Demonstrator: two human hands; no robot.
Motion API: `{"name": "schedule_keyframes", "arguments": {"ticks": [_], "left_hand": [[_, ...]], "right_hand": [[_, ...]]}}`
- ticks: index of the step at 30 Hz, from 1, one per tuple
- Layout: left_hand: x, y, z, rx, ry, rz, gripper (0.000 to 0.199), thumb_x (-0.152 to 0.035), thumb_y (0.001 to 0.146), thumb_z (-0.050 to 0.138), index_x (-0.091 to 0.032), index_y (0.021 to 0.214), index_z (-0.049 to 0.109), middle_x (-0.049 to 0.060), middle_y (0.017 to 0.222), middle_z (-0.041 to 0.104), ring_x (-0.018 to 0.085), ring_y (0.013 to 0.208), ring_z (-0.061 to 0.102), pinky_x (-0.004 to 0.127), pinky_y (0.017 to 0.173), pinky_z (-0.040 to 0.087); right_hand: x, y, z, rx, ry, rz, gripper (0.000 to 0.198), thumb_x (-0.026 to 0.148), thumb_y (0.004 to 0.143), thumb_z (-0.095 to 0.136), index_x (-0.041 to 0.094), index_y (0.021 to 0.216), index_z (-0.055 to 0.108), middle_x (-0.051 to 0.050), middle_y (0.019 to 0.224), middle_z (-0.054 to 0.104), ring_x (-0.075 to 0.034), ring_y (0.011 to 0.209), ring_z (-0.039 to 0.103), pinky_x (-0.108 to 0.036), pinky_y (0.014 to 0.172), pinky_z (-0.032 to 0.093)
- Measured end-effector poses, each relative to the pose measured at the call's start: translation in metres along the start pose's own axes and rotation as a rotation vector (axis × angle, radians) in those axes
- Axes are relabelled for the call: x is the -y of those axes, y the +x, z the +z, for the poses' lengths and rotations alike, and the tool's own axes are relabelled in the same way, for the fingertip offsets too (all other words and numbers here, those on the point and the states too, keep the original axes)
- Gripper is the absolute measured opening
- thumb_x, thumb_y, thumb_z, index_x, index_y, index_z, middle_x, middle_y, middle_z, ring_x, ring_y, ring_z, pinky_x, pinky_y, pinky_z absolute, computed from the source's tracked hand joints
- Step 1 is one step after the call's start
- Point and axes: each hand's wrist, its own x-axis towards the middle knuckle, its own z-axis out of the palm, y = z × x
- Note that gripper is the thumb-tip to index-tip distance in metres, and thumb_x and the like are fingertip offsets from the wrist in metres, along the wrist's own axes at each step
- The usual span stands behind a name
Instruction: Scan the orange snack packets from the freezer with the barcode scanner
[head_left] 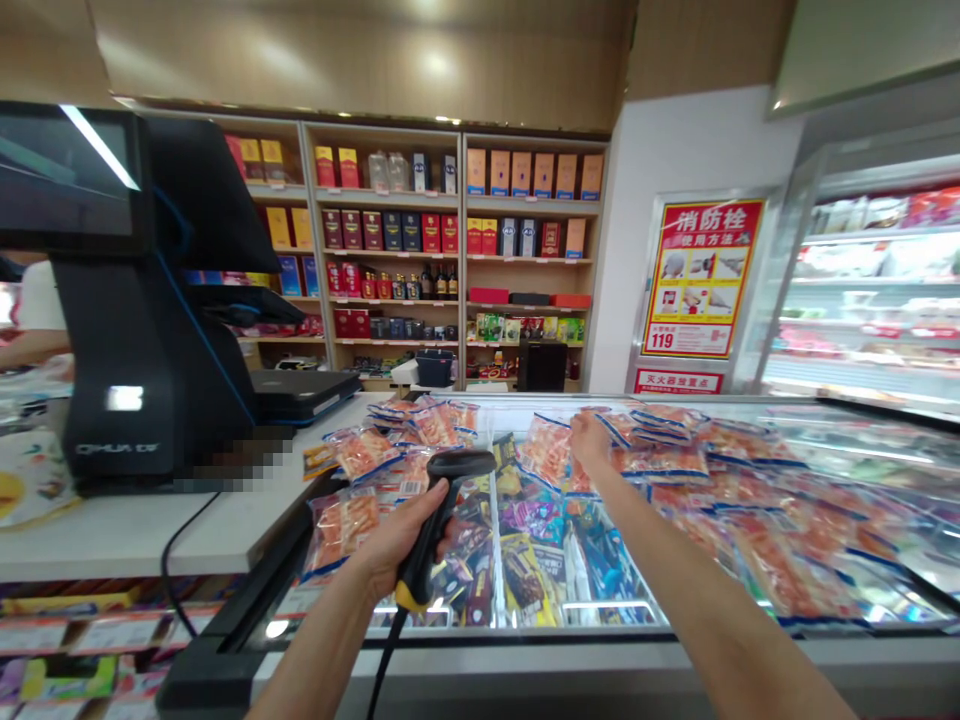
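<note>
My left hand (405, 540) is wrapped around the handle of a black and yellow barcode scanner (426, 525), its head up and its cable hanging down. My right hand (590, 440) reaches to the far side of a glass-topped freezer (496, 560). Its fingers are closed at a clear packet (545, 450) of orange-pink food with blue edges; the fingertips are partly hidden. A large spread of like packets (780, 550) covers the glass to the right. A smaller pile of packets (367, 450) lies on the left, beyond the scanner. Colourful frozen goods (525, 580) show through the glass.
On the left, a white counter (247, 510) carries a black checkout terminal (150, 340). Part of another person's arm (34, 345) shows behind it. Shelves of boxed goods (390, 230) line the back wall. A red fire-hydrant sign (701, 280) and a lit display fridge (877, 290) are on the right.
</note>
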Motion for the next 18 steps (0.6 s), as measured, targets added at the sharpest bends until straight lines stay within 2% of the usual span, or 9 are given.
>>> {"name": "schedule_keyframes", "arguments": {"ticks": [3, 5, 7, 9, 11, 18], "left_hand": [[-0.002, -0.001, -0.005, -0.030, -0.026, -0.011, 0.030, -0.045, 0.071, 0.051, -0.016, 0.075, 0.049, -0.002, 0.050, 0.051, 0.007, 0.037, 0.044, 0.017, 0.037, 0.034], [-0.004, -0.002, -0.009, -0.044, -0.040, -0.011, 0.029, -0.044, 0.071, 0.051, -0.016, 0.075, 0.049, -0.002, 0.050, 0.051, 0.006, 0.037, 0.044, 0.017, 0.037, 0.034], [-0.006, -0.004, -0.011, -0.055, -0.044, -0.013, 0.029, -0.044, 0.071, 0.052, -0.016, 0.074, 0.049, -0.002, 0.050, 0.052, 0.007, 0.038, 0.045, 0.017, 0.036, 0.034], [-0.008, -0.006, -0.014, -0.064, -0.039, -0.007, 0.029, -0.045, 0.070, 0.053, -0.016, 0.072, 0.049, -0.001, 0.051, 0.052, 0.007, 0.038, 0.046, 0.016, 0.037, 0.034], [-0.010, -0.008, -0.019, -0.077, -0.032, 0.014, 0.030, -0.045, 0.069, 0.053, -0.015, 0.070, 0.048, -0.001, 0.051, 0.053, 0.006, 0.038, 0.045, 0.016, 0.036, 0.034], [-0.016, -0.016, -0.038, -0.149, -0.006, 0.071, 0.031, -0.044, 0.070, 0.052, -0.014, 0.069, 0.049, -0.001, 0.052, 0.052, 0.006, 0.038, 0.044, 0.017, 0.037, 0.035]], "right_hand": [[0.007, -0.022, 0.003, -0.034, -0.150, -0.204, 0.040, 0.032, 0.077, 0.040, 0.014, 0.111, 0.050, -0.015, 0.118, 0.047, -0.027, 0.108, 0.040, -0.039, 0.086, 0.029], [0.009, -0.043, 0.010, 0.088, -0.256, -0.402, 0.040, 0.037, 0.075, 0.043, 0.023, 0.112, 0.049, -0.010, 0.127, 0.038, -0.029, 0.116, 0.030, -0.047, 0.090, 0.023], [0.008, -0.062, 0.019, 0.254, -0.353, -0.514, 0.037, 0.039, 0.075, 0.044, 0.028, 0.109, 0.051, -0.008, 0.129, 0.036, -0.030, 0.118, 0.025, -0.052, 0.089, 0.019], [0.003, -0.073, 0.025, 0.354, -0.443, -0.543, 0.034, 0.036, 0.076, 0.044, 0.030, 0.108, 0.052, -0.006, 0.129, 0.036, -0.030, 0.120, 0.022, -0.056, 0.089, 0.015], [-0.006, -0.073, 0.027, 0.390, -0.509, -0.550, 0.032, 0.033, 0.077, 0.042, 0.031, 0.108, 0.051, -0.004, 0.130, 0.035, -0.030, 0.121, 0.019, -0.059, 0.089, 0.011], [-0.041, -0.045, 0.002, 0.382, -0.596, -0.526, 0.033, 0.027, 0.073, 0.040, 0.029, 0.103, 0.056, -0.003, 0.128, 0.038, -0.028, 0.120, 0.022, -0.057, 0.092, 0.007]]}}
